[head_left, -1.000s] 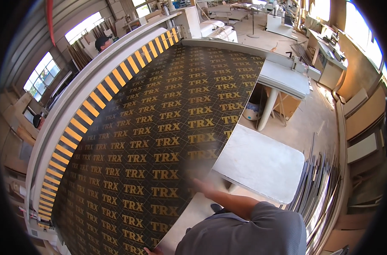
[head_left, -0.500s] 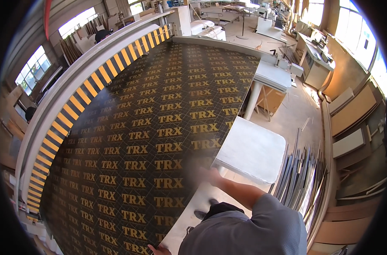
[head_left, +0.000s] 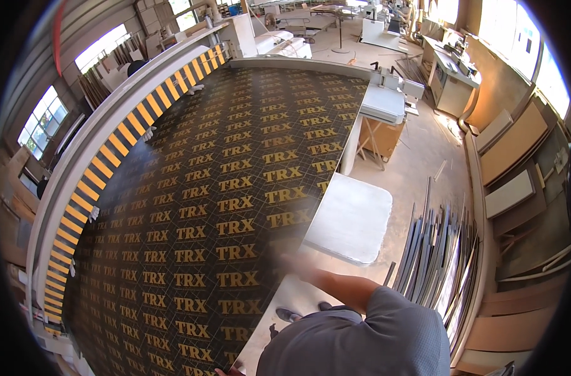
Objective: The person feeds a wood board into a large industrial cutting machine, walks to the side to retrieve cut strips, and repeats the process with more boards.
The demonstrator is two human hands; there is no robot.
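A large black panel [head_left: 191, 207] with gold printed lettering lies flat before me and fills most of the view. My right hand [head_left: 296, 264] is at its near edge, beside the white side table; blur hides its fingers. Low in the picture, my left hand [head_left: 230, 371] grips the same edge, mostly cut off by the frame. Along the panel's far side, co-workers' hands in white gloves show below the striped beam, among them a gloved hand [head_left: 149, 133] and another gloved hand [head_left: 94, 214].
A long machine beam [head_left: 119, 147] with yellow and black stripes spans the panel's left side. The white side table [head_left: 351, 216] adjoins its right edge. Several thin strips [head_left: 433, 250] lie on the floor, with boards [head_left: 514, 153] leaning against the right wall.
The panel and surroundings have shifted left in the picture. White-gloved hands now show along the far side below the beam. My right hand remains near the panel's edge.
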